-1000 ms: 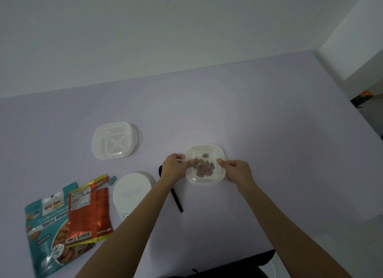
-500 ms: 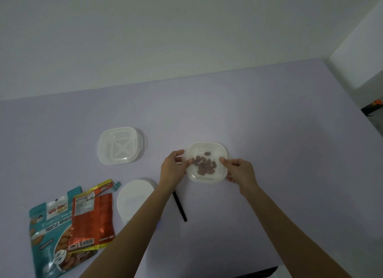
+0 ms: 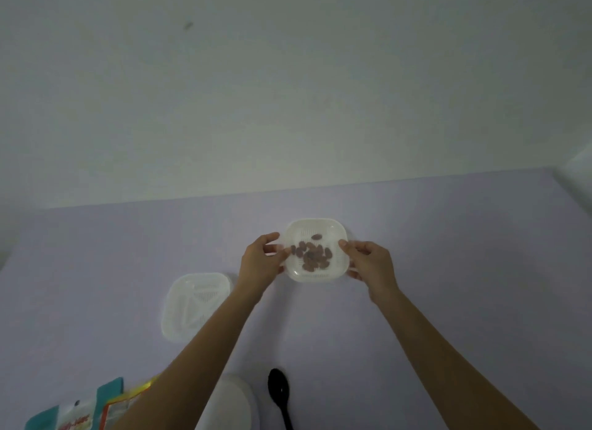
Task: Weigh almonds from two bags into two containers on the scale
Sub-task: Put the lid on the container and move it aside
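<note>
The left hand [image 3: 261, 263] and right hand [image 3: 371, 263] pinch a white container [image 3: 317, 277] of almonds [image 3: 312, 256] at its 9 and 3 o'clock sides, over the middle of the lilac desk [image 3: 448, 269]. From it, an empty container [image 3: 195, 304] lies at 8 o'clock, the scale [image 3: 230, 404] and black spoon [image 3: 279, 391] at 6, and 2 bags [image 3: 73, 420] at 7.

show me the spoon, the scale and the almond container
spoon [image 3: 279, 388], head view, on its black bowl
scale [image 3: 231, 407], head view, on its white top
almond container [image 3: 317, 277], head view, on its front wall
</note>
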